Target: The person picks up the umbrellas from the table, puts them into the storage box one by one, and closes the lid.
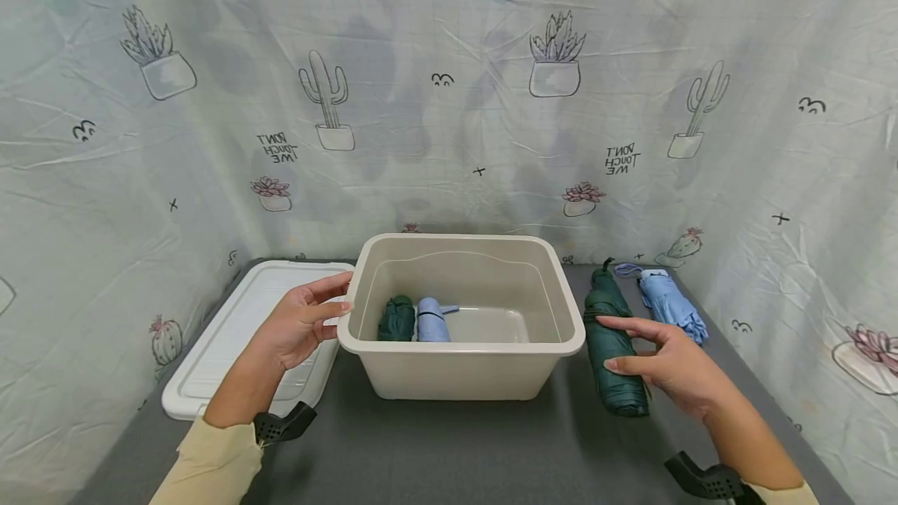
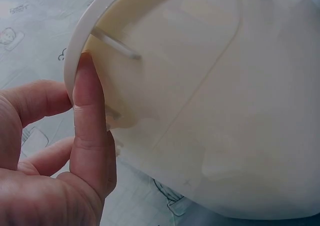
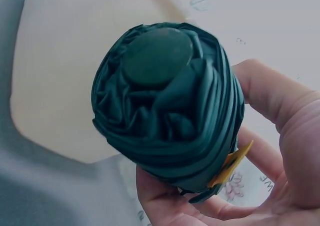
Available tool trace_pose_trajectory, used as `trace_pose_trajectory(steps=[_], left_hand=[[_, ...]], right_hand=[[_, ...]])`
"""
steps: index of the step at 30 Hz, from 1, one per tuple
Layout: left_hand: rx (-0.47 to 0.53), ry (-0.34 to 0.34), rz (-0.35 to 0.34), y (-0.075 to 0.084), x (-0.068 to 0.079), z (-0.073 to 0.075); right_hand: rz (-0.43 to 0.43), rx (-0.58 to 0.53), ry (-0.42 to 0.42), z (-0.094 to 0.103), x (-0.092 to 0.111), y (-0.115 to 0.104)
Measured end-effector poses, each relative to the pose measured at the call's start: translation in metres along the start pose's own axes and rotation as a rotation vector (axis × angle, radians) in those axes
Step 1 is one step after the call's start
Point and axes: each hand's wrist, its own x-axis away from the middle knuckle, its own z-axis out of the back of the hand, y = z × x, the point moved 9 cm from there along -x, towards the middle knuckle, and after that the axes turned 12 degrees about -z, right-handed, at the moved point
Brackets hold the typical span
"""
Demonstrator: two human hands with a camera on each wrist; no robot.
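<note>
From the head camera I see a beige bin (image 1: 459,372) upright on a grey table (image 1: 435,450). To its right, my right hand (image 1: 669,365) grips a dark green folded umbrella (image 1: 607,344); I cannot tell whether it touches the table. The right wrist view shows its rounded end and a yellow tag (image 3: 231,166). My left hand (image 1: 298,326), grasping nothing, rests extended fingertips against the outside of the bin's left rim. Inside the bin, toward its left end, a green bundle (image 1: 397,319) and a light blue bundle (image 1: 431,322) stand side by side, partly hidden by the front wall. A white lid (image 1: 245,326) lies left of the bin; a light blue umbrella (image 1: 673,306) lies at its far right.
</note>
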Motion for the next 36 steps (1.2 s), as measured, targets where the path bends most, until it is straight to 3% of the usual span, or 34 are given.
trace_pose_trajectory(steps=[9,18,32,36], left_hand=[[0.011,-0.006,-0.006,0.001,0.001,0.0],[0.014,-0.007,0.003,0.001,0.003,0.0],[0.012,-0.013,0.008,-0.001,0.003,0.0],[0.019,-0.011,0.018,-0.001,0.004,0.0]], right_hand=[[0.062,-0.104,-0.114,0.001,0.001,-0.031],[0.108,-0.091,-0.096,0.002,0.0,-0.065],[0.035,-0.042,-0.084,-0.011,-0.024,-0.094],[0.018,-0.042,-0.118,-0.022,-0.031,-0.104]])
